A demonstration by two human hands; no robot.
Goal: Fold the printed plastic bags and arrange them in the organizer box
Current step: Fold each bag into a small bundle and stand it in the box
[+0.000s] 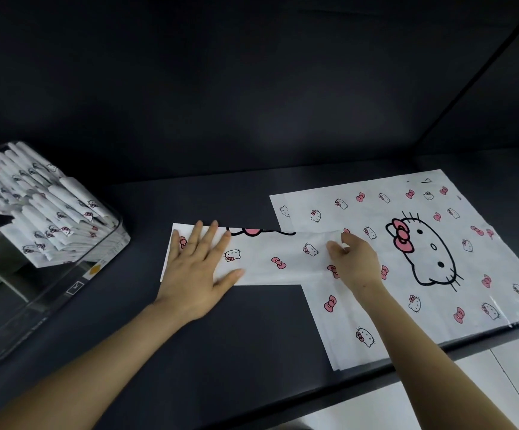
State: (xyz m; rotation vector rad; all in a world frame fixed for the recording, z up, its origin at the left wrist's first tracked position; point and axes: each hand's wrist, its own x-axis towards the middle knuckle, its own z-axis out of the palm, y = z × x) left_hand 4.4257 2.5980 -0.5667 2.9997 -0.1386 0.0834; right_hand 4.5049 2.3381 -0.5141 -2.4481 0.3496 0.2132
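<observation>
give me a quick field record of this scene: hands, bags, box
left hand: flat, pressing the left end of the half-folded bag
right hand: pinches that bag's right end
flat bag stack: on the table, right side, under the half-folded bag's right end
organizer box: clear, far left, holds folded bags leaning in rows
task stage: fold under way, this bag not yet in the box

head view | worn on head | faces forward and down | close above table (252,336) | only view
</observation>
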